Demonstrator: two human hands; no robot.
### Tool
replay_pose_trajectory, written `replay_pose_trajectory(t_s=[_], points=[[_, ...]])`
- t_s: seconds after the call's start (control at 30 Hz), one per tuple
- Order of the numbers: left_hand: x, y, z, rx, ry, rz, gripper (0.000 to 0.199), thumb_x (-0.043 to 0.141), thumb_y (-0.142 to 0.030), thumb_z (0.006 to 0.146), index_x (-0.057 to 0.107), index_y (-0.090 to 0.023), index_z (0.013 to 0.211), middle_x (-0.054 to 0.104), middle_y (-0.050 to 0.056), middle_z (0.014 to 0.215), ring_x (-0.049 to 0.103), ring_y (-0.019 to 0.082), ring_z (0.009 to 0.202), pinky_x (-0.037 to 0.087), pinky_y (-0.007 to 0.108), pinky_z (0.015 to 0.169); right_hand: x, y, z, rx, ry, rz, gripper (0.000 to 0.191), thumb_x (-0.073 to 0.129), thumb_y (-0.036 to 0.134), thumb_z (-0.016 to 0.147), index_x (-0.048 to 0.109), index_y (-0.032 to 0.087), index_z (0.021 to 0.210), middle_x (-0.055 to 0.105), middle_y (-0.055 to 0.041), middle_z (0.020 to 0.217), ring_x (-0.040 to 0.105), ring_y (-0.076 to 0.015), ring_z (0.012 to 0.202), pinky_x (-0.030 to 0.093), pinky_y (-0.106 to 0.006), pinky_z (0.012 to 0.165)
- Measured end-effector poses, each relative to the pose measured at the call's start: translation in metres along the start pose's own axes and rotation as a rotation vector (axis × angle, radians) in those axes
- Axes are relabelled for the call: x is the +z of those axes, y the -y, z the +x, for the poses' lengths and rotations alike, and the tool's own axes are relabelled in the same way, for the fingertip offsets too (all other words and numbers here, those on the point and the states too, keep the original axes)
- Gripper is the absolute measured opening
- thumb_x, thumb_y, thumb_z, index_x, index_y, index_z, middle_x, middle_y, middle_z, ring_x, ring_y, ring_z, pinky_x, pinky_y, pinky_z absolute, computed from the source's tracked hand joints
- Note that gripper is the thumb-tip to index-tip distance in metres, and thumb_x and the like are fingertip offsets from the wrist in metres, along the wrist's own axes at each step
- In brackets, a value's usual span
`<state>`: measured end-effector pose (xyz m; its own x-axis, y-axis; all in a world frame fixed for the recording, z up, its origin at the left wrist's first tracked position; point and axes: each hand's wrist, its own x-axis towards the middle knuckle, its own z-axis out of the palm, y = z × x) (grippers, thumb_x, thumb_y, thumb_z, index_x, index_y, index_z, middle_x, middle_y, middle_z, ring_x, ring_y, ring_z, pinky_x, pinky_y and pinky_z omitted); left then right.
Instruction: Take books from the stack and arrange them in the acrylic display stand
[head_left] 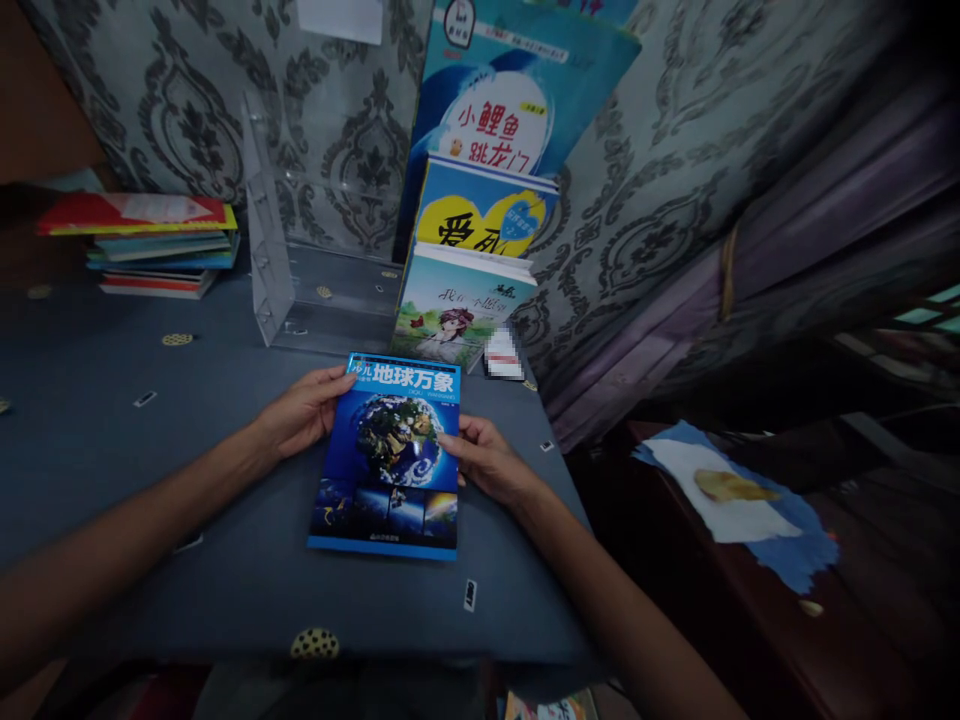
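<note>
A blue book with an Earth picture on its cover [397,440] is held between both hands over the table. My left hand [309,408] grips its upper left edge, thumb on the cover. On the right edge, my right hand [487,455] is closed with the thumb over the cover and the fingers partly hidden behind. Just beyond the book stands a clear tiered rack [268,240]. Its right side bears a green book with a drawn figure [450,315], a yellow and blue book [480,212] and a large teal book [510,100]. The rack's left side shows no books.
A stack of books [161,245] lies at the back left of the grey-blue table [225,540]. Beside the rack's right foot is a small white item [502,358]. Patterned curtains hang behind. At the right, a dark red surface holds a blue and white cloth [750,500].
</note>
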<state>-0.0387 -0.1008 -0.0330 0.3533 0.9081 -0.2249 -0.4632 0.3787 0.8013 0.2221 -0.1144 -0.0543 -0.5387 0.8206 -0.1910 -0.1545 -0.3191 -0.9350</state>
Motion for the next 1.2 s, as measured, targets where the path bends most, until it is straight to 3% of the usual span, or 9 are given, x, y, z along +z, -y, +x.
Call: replay_pose_trajectory(t_s=[0.2,0.4,0.67,0.83,1.07,1.2], points=[[0.005,0.001,-0.006,-0.072,0.019,-0.011,0.016,0.065,-0.013,0.092,0.074,-0.009,0.104,0.08,0.012,0.094,0.075,0.016,0.073,0.063,0.025,0.07,-0.001,-0.001,0.001,-0.026,-0.032,0.082,0.04,0.09,0.045,0.066,0.071,0.016,0.087,0.066,0.0044,0.061,0.048,-0.0042,0.04,0.035,-0.015,0.035],[0.003,0.009,-0.014,-0.192,0.168,0.023,0.03,0.082,-0.019,0.078,0.074,-0.011,0.105,0.079,0.012,0.101,0.076,0.02,0.082,0.064,0.027,0.075,-0.004,0.0,0.002,-0.057,-0.129,0.127,0.039,0.092,0.041,0.063,0.072,0.017,0.086,0.066,0.004,0.064,0.05,-0.0049,0.044,0.04,-0.015,0.039],[-0.004,0.012,-0.015,-0.171,0.24,0.002,0.034,0.085,-0.022,0.075,0.073,-0.012,0.106,0.08,0.01,0.1,0.077,0.019,0.081,0.063,0.025,0.073,0.0,0.004,0.001,-0.054,-0.082,0.163,0.04,0.093,0.042,0.063,0.07,0.018,0.086,0.061,0.0073,0.059,0.044,-0.0029,0.039,0.033,-0.014,0.034],[-0.004,0.014,-0.015,-0.142,0.263,0.0,0.034,0.084,-0.024,0.076,0.073,-0.014,0.107,0.08,0.009,0.1,0.077,0.02,0.084,0.063,0.026,0.075,0.0,0.002,0.001,-0.036,-0.094,0.142,0.045,0.092,0.045,0.063,0.07,0.02,0.093,0.066,0.0053,0.067,0.049,-0.0046,0.043,0.038,-0.015,0.038],[-0.002,0.01,-0.017,-0.085,0.212,0.054,0.034,0.085,-0.024,0.072,0.074,-0.015,0.103,0.08,0.008,0.098,0.077,0.019,0.082,0.062,0.025,0.078,-0.004,0.003,0.002,-0.099,-0.088,0.071,0.046,0.091,0.051,0.062,0.071,0.021,0.092,0.065,0.0048,0.069,0.052,-0.0061,0.048,0.043,-0.018,0.044],[-0.003,0.005,-0.016,-0.051,0.182,0.097,0.033,0.085,-0.026,0.072,0.075,-0.015,0.101,0.08,0.008,0.097,0.076,0.02,0.082,0.062,0.027,0.076,-0.003,0.011,-0.002,-0.137,-0.116,0.035,0.043,0.093,0.049,0.059,0.071,0.02,0.082,0.064,0.0044,0.065,0.051,-0.0056,0.047,0.043,-0.018,0.044]])
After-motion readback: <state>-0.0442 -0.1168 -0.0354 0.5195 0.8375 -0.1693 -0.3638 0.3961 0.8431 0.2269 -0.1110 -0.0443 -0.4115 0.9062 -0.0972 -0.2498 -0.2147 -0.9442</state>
